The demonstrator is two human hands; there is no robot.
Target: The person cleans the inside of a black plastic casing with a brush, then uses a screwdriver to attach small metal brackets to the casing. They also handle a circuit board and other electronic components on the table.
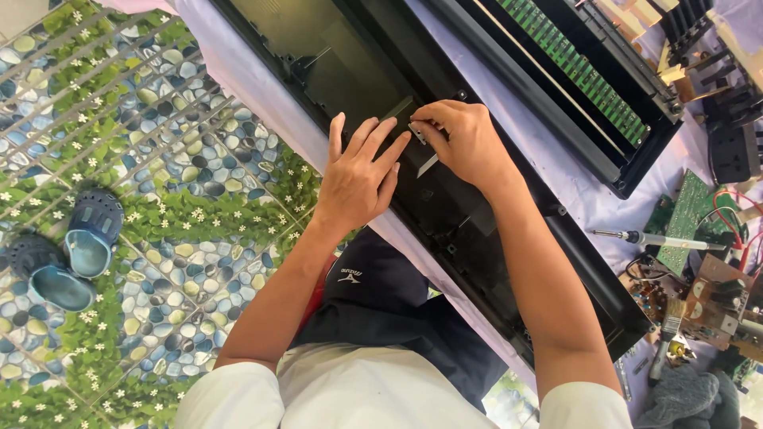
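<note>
A long black plastic casing lies diagonally across a cloth-covered table, its inside facing up. My left hand rests flat on the casing's near edge with fingers spread. Right beside it, my right hand pinches a small silvery metal piece against the casing's inner surface. The fingers of both hands nearly touch.
A second black housing with a green circuit strip lies farther back. At the right sit a screwdriver, green circuit boards, wires and small parts. A pair of blue sandals sits on the pebble-patterned floor at left. My dark shorts show below.
</note>
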